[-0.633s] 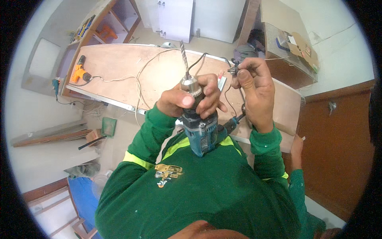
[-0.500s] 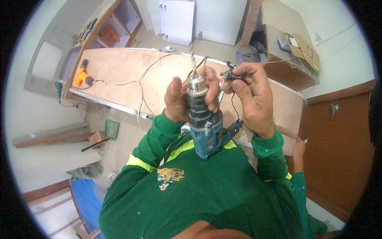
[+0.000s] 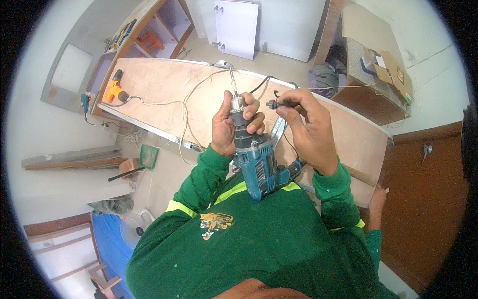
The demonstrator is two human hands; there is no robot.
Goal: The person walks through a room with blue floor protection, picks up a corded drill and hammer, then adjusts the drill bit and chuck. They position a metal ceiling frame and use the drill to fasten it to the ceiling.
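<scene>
A teal corded drill (image 3: 256, 167) rests upright against my chest, its nose pointing away from me. My left hand (image 3: 225, 124) is wrapped round the drill's neck and its silver chuck (image 3: 238, 102). A long twist drill bit (image 3: 232, 82) sticks out of the chuck. To the right of it, my right hand (image 3: 314, 132) pinches a chuck key (image 3: 272, 104) with a toothed metal end and a dark handle. The key's toothed end faces the chuck, apart from it. The black drill cord runs behind the right hand.
A long wooden panel (image 3: 159, 79) lies across in front of me, with a yellow drill (image 3: 115, 90) and a pale cord (image 3: 185, 102) on it. Another person's hand (image 3: 377, 205) is at its right end. A green dustpan (image 3: 148, 156) stands at left; a fan (image 3: 134, 230) is lower left.
My right hand with the chuck key has moved slightly down. My left hand has closed more round the chuck, and the bit tip has dropped a little lower. The view has shifted.
</scene>
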